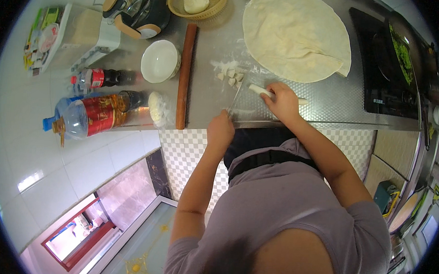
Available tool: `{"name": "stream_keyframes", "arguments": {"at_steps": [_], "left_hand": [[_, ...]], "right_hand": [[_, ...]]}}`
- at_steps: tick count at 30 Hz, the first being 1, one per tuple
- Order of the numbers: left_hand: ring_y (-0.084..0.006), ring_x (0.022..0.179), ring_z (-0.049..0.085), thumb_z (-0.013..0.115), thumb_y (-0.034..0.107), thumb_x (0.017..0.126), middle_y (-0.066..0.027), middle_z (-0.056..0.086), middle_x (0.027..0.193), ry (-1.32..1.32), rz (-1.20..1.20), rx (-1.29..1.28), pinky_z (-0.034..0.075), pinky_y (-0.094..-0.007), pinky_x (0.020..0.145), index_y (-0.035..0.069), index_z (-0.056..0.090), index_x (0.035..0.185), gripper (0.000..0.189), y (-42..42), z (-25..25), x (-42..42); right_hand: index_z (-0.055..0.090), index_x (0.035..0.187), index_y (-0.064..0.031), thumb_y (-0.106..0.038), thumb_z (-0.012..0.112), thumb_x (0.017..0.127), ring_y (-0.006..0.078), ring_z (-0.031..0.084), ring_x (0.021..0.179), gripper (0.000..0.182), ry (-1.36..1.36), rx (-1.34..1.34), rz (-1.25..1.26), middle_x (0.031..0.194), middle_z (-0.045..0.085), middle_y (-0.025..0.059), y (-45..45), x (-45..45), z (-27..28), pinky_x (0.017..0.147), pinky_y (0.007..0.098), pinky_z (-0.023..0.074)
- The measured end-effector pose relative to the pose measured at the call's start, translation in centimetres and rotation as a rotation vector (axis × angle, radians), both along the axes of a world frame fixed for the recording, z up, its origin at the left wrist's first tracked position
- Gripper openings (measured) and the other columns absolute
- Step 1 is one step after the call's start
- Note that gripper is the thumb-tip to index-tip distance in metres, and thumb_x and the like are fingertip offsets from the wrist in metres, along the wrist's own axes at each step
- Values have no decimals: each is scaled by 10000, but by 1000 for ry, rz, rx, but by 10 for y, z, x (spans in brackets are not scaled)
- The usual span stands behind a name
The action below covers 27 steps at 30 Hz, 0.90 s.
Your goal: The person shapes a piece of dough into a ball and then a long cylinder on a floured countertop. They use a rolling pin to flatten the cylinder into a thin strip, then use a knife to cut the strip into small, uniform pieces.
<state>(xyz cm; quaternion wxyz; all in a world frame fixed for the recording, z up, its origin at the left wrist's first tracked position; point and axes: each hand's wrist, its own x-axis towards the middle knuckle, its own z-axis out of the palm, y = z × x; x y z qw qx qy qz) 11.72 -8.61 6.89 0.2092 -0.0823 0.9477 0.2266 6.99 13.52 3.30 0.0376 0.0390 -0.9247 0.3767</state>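
My left hand [220, 129] is closed around the handle of a kitchen knife. The knife's blade [237, 97] is seen nearly edge-on and points away from me over the metal counter [214, 99]. Between the fingers of my right hand [282, 102] is a rope of pale dough [258, 89] lying on the counter. Its left end is close beside the blade, and its other end [302, 101] shows past my hand. Left of the blade's far end, several small cut dough pieces [231, 76] lie in a scatter of white flour.
A large rolled dough sheet [295, 33] spreads beyond my right hand. At left are a wooden rolling pin [186, 75], a white bowl [160, 61], a bagged pale lump [157, 109] and bottles [101, 114]. A basket [172, 8] holds dough. A pan of chopped greens [401, 57] sits right.
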Motion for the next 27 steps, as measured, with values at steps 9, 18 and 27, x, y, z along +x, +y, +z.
{"name": "stream_keyframes", "arguments": {"at_steps": [9, 18, 27], "left_hand": [[-506, 814, 648, 514, 135, 924, -299, 659, 810, -23, -97, -64, 498, -593, 739, 18, 549, 992, 140, 9, 23, 9], [-469, 888, 668, 514, 107, 900, -273, 682, 891, -37, -200, -164, 514, -579, 760, 32, 553, 1020, 146, 7, 3, 0], [-525, 785, 615, 546, 209, 951, -306, 630, 768, 62, -106, -89, 473, -606, 691, 31, 544, 990, 183, -9, 10, -2]], "right_hand": [[693, 873, -47, -214, 763, 802, 329, 632, 830, 194, 40, 38, -35, 841, 641, 116, 0, -3, -5, 719, 427, 511], [677, 898, -49, -178, 765, 766, 331, 633, 837, 205, 29, 59, 18, 869, 643, 114, 9, 6, 5, 749, 427, 513], [606, 930, -88, -132, 777, 740, 333, 631, 838, 259, 33, -4, 49, 878, 606, 104, -24, 5, -8, 697, 435, 517]]}}
